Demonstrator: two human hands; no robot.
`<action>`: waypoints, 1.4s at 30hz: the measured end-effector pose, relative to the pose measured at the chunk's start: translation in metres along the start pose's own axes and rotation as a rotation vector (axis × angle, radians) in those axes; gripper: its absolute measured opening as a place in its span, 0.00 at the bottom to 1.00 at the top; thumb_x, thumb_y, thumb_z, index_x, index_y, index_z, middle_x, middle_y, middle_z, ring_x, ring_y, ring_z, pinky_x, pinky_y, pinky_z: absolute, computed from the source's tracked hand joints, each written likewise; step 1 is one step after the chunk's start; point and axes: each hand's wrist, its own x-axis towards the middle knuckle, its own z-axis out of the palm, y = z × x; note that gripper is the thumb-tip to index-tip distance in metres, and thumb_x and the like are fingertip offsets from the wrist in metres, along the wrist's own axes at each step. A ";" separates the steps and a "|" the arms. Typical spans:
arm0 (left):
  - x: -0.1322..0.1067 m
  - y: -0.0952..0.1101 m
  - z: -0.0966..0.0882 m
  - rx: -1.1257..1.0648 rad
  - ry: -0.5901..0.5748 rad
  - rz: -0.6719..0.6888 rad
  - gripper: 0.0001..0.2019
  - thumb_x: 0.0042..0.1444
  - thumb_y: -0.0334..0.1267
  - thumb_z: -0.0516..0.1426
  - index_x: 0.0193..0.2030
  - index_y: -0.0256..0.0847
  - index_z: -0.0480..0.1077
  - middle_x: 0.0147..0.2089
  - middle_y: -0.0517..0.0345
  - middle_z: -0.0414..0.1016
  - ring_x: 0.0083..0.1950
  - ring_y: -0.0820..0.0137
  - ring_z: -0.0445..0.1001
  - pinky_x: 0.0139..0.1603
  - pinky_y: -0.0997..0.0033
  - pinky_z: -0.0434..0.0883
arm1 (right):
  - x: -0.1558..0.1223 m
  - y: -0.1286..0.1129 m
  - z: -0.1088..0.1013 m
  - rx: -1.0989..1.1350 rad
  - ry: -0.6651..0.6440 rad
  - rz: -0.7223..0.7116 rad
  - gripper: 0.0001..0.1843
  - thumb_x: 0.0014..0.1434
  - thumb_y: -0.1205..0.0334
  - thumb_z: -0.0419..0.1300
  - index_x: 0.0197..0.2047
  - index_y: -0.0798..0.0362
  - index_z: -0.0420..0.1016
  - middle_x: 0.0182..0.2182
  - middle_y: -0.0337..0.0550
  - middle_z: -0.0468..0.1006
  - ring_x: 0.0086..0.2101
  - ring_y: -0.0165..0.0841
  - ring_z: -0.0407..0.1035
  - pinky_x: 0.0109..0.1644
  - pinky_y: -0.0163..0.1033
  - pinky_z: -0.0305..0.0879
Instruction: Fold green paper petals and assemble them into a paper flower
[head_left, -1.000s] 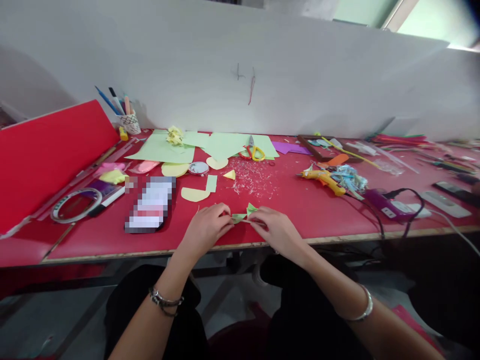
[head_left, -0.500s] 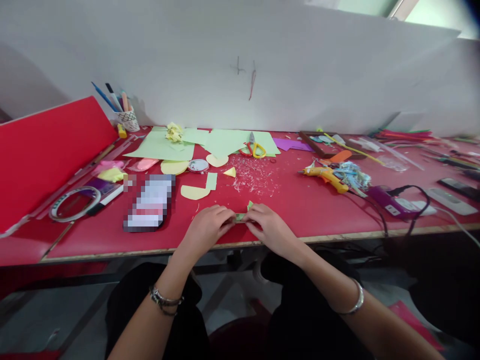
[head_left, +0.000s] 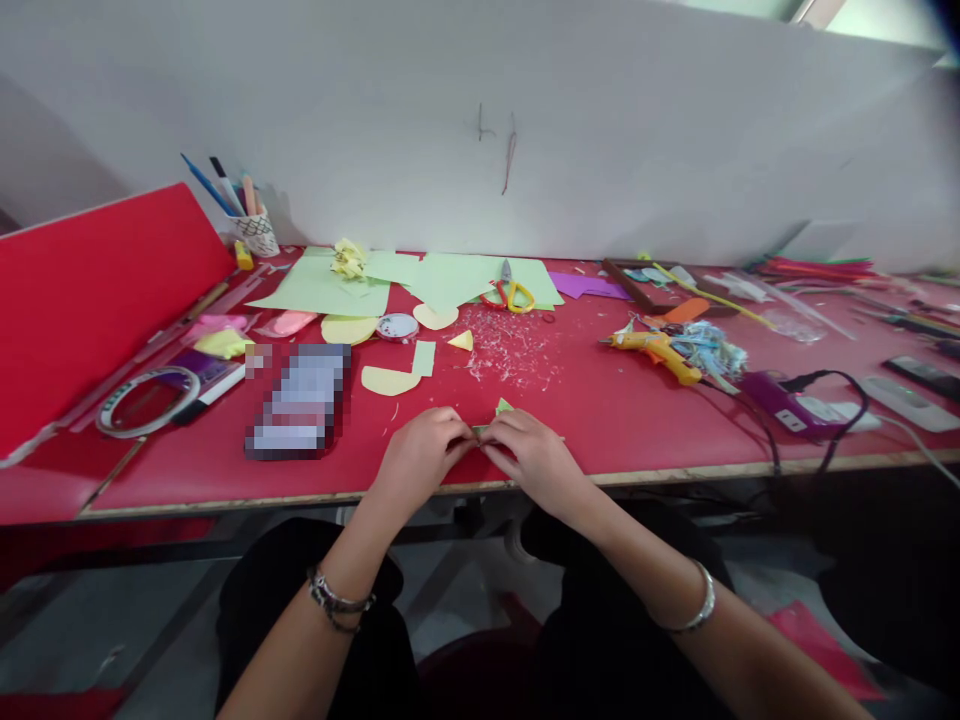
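Observation:
Close to the table's front edge, my left hand (head_left: 425, 449) and my right hand (head_left: 531, 456) meet with fingertips almost touching. Both pinch a small piece of green paper (head_left: 504, 406), whose pointed tip sticks up above my right fingers; most of it is hidden by the fingers. A thin stick-like end shows just right of my right hand. Beyond my hands lie a cut pale yellow paper shape (head_left: 390, 380), a small green paper rectangle (head_left: 424, 358) and a little yellow paper wedge (head_left: 461, 341).
Scissors (head_left: 508, 288) rest on green paper sheets (head_left: 450, 275) at the back, near scattered white shavings (head_left: 517, 350). A phone (head_left: 300, 400) and a roll of tape (head_left: 148, 402) lie left. On the right are a yellow glue gun (head_left: 652, 352) and a purple power strip (head_left: 787, 403) with cables.
My fingertips have drawn closer together over the green paper, covering more of it. A thin end now shows right of my right hand. The view has shifted slightly.

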 end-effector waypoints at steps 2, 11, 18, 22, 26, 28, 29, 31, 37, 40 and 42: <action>0.001 0.000 -0.001 0.002 -0.007 -0.025 0.05 0.55 0.34 0.55 0.33 0.40 0.73 0.34 0.58 0.73 0.37 0.71 0.70 0.32 0.76 0.64 | -0.001 0.000 0.001 -0.027 0.027 -0.001 0.04 0.57 0.69 0.55 0.35 0.55 0.71 0.31 0.44 0.73 0.34 0.32 0.66 0.38 0.36 0.62; 0.003 -0.003 0.001 -0.057 -0.026 -0.017 0.06 0.56 0.32 0.54 0.35 0.39 0.72 0.35 0.57 0.73 0.38 0.70 0.70 0.37 0.73 0.67 | -0.001 -0.001 0.005 -0.014 0.039 0.000 0.05 0.58 0.68 0.54 0.35 0.54 0.72 0.32 0.45 0.73 0.35 0.33 0.66 0.41 0.37 0.63; -0.001 -0.011 -0.029 0.176 0.206 0.055 0.11 0.59 0.35 0.48 0.44 0.41 0.70 0.43 0.53 0.73 0.46 0.64 0.69 0.46 0.63 0.67 | 0.002 -0.002 0.007 0.096 0.045 0.060 0.05 0.57 0.68 0.55 0.31 0.53 0.70 0.30 0.42 0.73 0.33 0.32 0.65 0.40 0.37 0.62; -0.010 -0.039 -0.061 0.447 0.488 -0.202 0.18 0.60 0.36 0.46 0.57 0.43 0.62 0.50 0.47 0.71 0.56 0.57 0.63 0.57 0.49 0.56 | 0.004 -0.002 0.009 0.159 0.076 0.070 0.07 0.57 0.68 0.55 0.27 0.53 0.69 0.28 0.41 0.71 0.32 0.31 0.64 0.39 0.36 0.61; -0.016 -0.066 -0.065 0.515 0.432 -0.448 0.22 0.60 0.42 0.44 0.60 0.37 0.57 0.46 0.41 0.73 0.58 0.50 0.61 0.59 0.35 0.41 | 0.003 0.000 0.011 0.168 0.075 0.070 0.07 0.57 0.68 0.54 0.27 0.53 0.67 0.28 0.40 0.70 0.32 0.31 0.63 0.39 0.37 0.61; -0.016 -0.067 -0.061 0.504 0.425 -0.479 0.24 0.60 0.45 0.45 0.61 0.36 0.56 0.46 0.40 0.73 0.57 0.50 0.63 0.58 0.35 0.41 | 0.002 0.002 0.012 0.158 0.075 0.066 0.07 0.57 0.68 0.54 0.27 0.53 0.67 0.27 0.40 0.70 0.31 0.31 0.63 0.39 0.37 0.61; -0.015 -0.063 -0.058 0.498 0.457 -0.455 0.25 0.60 0.45 0.45 0.61 0.36 0.54 0.48 0.41 0.73 0.57 0.50 0.62 0.59 0.37 0.41 | 0.002 0.002 0.012 0.151 0.078 0.062 0.07 0.57 0.67 0.54 0.27 0.53 0.66 0.27 0.40 0.69 0.31 0.31 0.62 0.38 0.37 0.61; -0.012 -0.049 -0.051 0.491 0.514 -0.346 0.24 0.60 0.43 0.46 0.61 0.35 0.54 0.52 0.41 0.70 0.58 0.53 0.61 0.60 0.41 0.40 | 0.002 0.003 0.013 0.135 0.078 0.056 0.06 0.56 0.67 0.55 0.27 0.53 0.66 0.27 0.40 0.69 0.31 0.31 0.62 0.38 0.37 0.60; -0.002 -0.008 -0.020 0.260 0.065 0.139 0.09 0.58 0.39 0.51 0.44 0.42 0.67 0.44 0.56 0.73 0.48 0.65 0.69 0.54 0.57 0.56 | 0.005 0.000 0.010 0.147 0.064 0.076 0.06 0.55 0.70 0.55 0.27 0.54 0.66 0.27 0.41 0.69 0.32 0.32 0.62 0.37 0.37 0.60; -0.001 -0.006 -0.012 0.212 -0.045 0.181 0.06 0.57 0.37 0.54 0.40 0.39 0.67 0.39 0.55 0.73 0.41 0.67 0.70 0.43 0.65 0.63 | 0.007 0.001 0.010 0.196 0.072 0.095 0.07 0.54 0.72 0.54 0.27 0.54 0.66 0.27 0.41 0.68 0.32 0.32 0.63 0.37 0.36 0.60; -0.001 -0.008 -0.010 0.192 -0.049 0.188 0.06 0.56 0.37 0.54 0.39 0.38 0.67 0.37 0.55 0.72 0.39 0.67 0.70 0.38 0.68 0.64 | 0.008 0.002 0.009 0.218 0.064 0.109 0.07 0.54 0.73 0.54 0.27 0.54 0.67 0.27 0.40 0.68 0.32 0.32 0.63 0.37 0.37 0.61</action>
